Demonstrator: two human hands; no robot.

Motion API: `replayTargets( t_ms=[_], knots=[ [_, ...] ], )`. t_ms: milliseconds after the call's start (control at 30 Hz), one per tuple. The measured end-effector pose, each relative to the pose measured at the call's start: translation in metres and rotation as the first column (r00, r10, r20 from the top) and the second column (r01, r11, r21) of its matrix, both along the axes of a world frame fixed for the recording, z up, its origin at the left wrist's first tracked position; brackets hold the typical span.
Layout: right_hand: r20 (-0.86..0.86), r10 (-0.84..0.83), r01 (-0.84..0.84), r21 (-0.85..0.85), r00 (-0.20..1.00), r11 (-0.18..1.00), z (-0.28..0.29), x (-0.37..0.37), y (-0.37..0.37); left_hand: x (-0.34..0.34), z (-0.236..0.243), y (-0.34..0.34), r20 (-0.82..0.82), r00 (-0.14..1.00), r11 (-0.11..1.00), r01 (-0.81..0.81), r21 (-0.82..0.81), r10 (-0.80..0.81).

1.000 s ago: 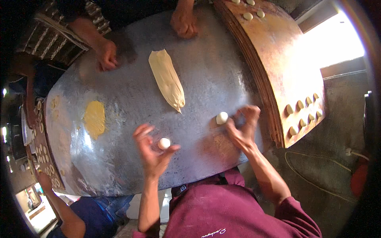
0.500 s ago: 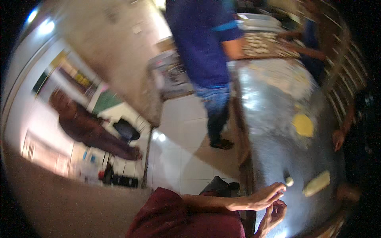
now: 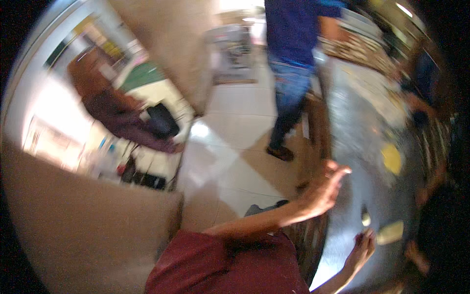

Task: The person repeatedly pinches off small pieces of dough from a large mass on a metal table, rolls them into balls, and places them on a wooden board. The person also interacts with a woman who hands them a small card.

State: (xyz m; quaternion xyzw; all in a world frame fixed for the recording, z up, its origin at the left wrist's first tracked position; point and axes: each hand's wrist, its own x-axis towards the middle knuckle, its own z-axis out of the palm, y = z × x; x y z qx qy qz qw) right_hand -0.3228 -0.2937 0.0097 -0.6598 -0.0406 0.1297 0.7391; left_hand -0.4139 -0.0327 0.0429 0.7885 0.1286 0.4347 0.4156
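Over the near-left edge of the dark table, my left hand (image 3: pixel 320 193) is raised, with its blurred fingers stretched out and apart. Lower on the right, my right hand (image 3: pixel 361 247) is over the tabletop, its fingers drawn together; what they hold, if anything, cannot be made out. Just beyond those fingertips lies a small pale dough piece (image 3: pixel 365 217). A flat, pale, oblong strip of dough (image 3: pixel 390 232) rests to the right of the right hand, apart from it. Farther up the table is a yellow round patch (image 3: pixel 391 158), perhaps dough or flour.
A person in a blue shirt (image 3: pixel 291 36) stands at the table's far left side. Shaped dough pieces cover a tray (image 3: pixel 360 47) at the far end. Other people work along the right side. At left, another person (image 3: pixel 117 112) leans by a tiled counter (image 3: pixel 178 98).
My hands have separated: the left moved up and away, the right shifted to the right, nearer the dough strip. The view has turned, and the person in blue appears farther right.
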Motion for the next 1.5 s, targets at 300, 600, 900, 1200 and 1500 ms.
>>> replayTargets(
  t_ms=[300, 600, 900, 1200, 1500],
  knots=[
    [0.244, -0.322, 0.393, -0.351, 0.915, 0.850, 0.005, 0.034, 0.005, 0.067, -0.008, 0.019, -0.225, 0.961, 0.977, 0.125, -0.174, -0.163],
    [0.411, -0.035, 0.387, -0.823, 0.911, 0.416, -0.015, -0.115, 0.010, 0.080, -0.069, -0.024, -0.704, 0.197, 0.399, 0.907, -0.133, -0.683],
    [0.393, -0.114, 0.385, -0.732, 0.913, 0.561, -0.037, -0.087, 0.038, 0.079, -0.059, -0.051, -0.723, 0.269, 0.085, 0.956, 0.281, -0.636],
    [0.432, -0.201, 0.475, -0.766, 0.879, 0.433, -0.040, -0.051, 0.020, 0.112, -0.053, -0.082, -0.730, 0.336, 0.053, 0.923, 0.381, -0.595],
    [0.446, -0.281, 0.520, -0.798, 0.850, 0.306, -0.031, -0.013, 0.006, 0.152, -0.054, -0.100, -0.726, 0.308, 0.058, 0.935, 0.349, -0.615]
  ],
)
